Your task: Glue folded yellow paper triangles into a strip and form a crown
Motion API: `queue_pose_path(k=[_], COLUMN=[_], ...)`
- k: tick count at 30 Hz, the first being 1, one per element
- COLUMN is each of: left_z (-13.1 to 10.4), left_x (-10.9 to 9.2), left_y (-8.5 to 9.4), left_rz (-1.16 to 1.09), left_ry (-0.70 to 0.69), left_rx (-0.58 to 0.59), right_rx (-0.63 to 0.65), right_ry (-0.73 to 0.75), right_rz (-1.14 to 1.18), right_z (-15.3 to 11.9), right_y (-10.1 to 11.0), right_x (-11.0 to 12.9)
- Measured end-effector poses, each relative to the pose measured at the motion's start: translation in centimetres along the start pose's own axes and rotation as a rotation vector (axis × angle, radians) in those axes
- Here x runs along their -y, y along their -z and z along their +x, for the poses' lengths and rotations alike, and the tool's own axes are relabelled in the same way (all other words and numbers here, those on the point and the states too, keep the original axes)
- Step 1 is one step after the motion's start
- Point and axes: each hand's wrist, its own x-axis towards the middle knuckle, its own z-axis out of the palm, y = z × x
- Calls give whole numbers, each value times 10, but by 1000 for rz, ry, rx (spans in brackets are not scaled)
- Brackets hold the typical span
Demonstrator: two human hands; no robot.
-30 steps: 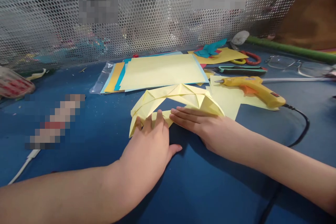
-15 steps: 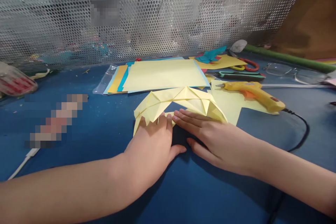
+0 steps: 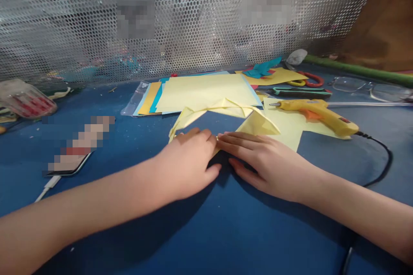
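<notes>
Folded yellow paper ring at the centre of the frame, on the blue table. My left hand lies palm down over its near edge, thumb spread from the fingers; the fingertips are partly hidden, so I cannot tell whether they pinch. My right hand lies just beside it, fingers straight and side by side on the paper, thumb spread apart. Upper centre: stacked sheets. Right: yellow glue gun.

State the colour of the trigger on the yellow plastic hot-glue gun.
The trigger on the yellow plastic hot-glue gun is orange, clearest in the head view.
</notes>
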Motion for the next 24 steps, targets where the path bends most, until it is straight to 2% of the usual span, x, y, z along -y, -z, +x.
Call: queue_pose_path(k=[4,8,11,14,16,18,21,24], left_z=[-3,-9,-10,-6,-1,6,18,27], left_x=[29,45,48,46,44,45,55,72], left_y=[16,28,32,29,25,20,8,-2], left_rz=[20,94,82,26,-3,-8,-18,-100], left_ry=[-104,-104,-141,-204,-260,-403,-650,-698], left_rx=[-24,-180,-319,-428,-419,-440,-606,-792], right_rx=[-154,-375,-465,-419,-359,-284,-208,-244], right_ry=[31,-30,-101,-108,-73,-44,-56,-62], right_rz=[-85,-72,-71,-48,-25,8,63,76], right_z=[4,6,6,6,6,6,4,1], right_y=[6,13,15,13,10,6,0,-2], right_x=[-8,-15,-21,-28,-32,-34,-35,-35])
